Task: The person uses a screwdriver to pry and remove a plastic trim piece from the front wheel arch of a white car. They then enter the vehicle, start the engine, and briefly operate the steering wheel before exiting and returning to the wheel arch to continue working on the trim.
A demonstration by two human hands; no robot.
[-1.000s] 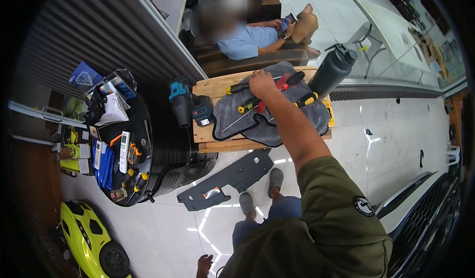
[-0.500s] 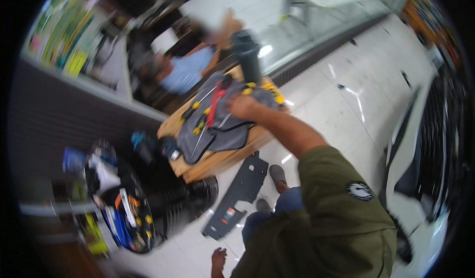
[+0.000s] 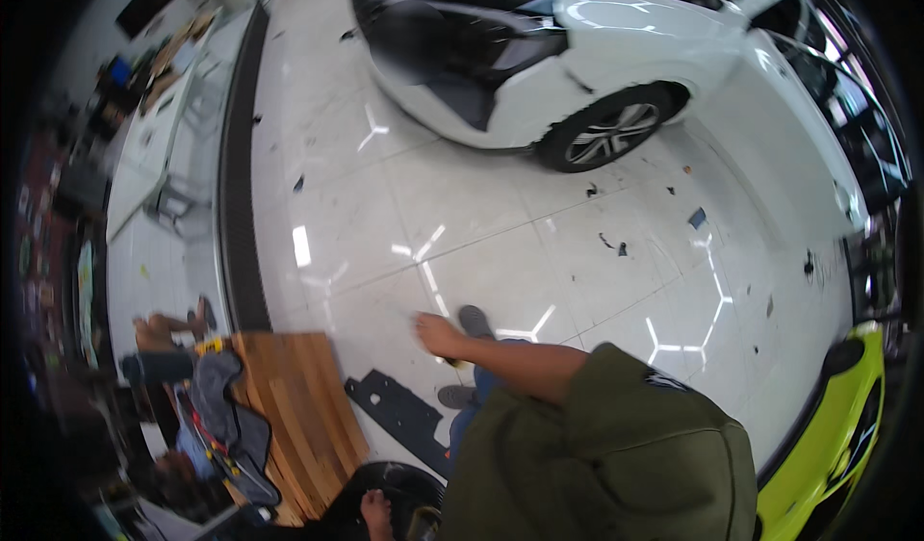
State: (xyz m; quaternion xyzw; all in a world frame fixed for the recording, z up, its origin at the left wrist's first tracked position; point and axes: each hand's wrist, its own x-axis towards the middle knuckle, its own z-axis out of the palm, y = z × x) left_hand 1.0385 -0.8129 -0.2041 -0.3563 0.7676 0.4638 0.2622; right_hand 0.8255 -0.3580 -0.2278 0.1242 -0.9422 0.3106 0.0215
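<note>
My right hand (image 3: 438,336) is closed in front of me, above the tiled floor. A bit of yellow and black, like the end of a tool handle, shows below the fist; the rest is blurred or hidden. My left hand (image 3: 377,514) hangs low at the bottom edge beside a black round container (image 3: 399,478), fingers loosely apart and nothing seen in them. To the left stands a wooden bench (image 3: 298,406). On it a grey towel (image 3: 252,445) carries yellow-and-black and red-handled tools (image 3: 219,452), out of reach of both hands.
A white car (image 3: 616,45) with its front bumper area bare and a front wheel (image 3: 616,137) stands ahead. A flat dark panel (image 3: 399,411) lies by my feet. Small dark scraps dot the floor. A lime-green car (image 3: 833,425) is at right; a seated person is beyond the bench.
I have turned right, away from the bench, so the white car now fills the view ahead. My right hand has left the towel, closed on a yellow-and-black piece.
</note>
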